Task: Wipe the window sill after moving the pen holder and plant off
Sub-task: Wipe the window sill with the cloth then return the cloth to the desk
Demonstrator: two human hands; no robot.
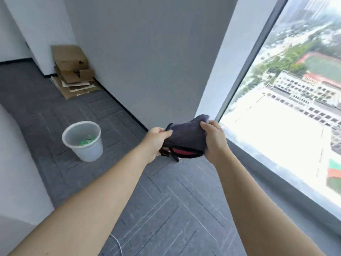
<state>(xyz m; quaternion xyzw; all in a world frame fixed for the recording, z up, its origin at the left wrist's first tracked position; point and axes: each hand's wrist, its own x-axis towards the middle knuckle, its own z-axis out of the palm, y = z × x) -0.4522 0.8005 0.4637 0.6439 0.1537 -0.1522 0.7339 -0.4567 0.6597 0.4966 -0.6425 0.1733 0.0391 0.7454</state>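
Observation:
A dark grey cloth with a red patch on its underside is stretched between both hands in front of me, above the carpet. My left hand pinches its left edge. My right hand grips its right edge, close to the corner where the wall meets the window. The grey window sill runs along the bottom of the big window on the right. No pen holder or plant is in view.
A translucent plastic bin with something green inside stands on the grey carpet at left. Flattened cardboard boxes lean in the far corner. A white cable lies on the floor near me.

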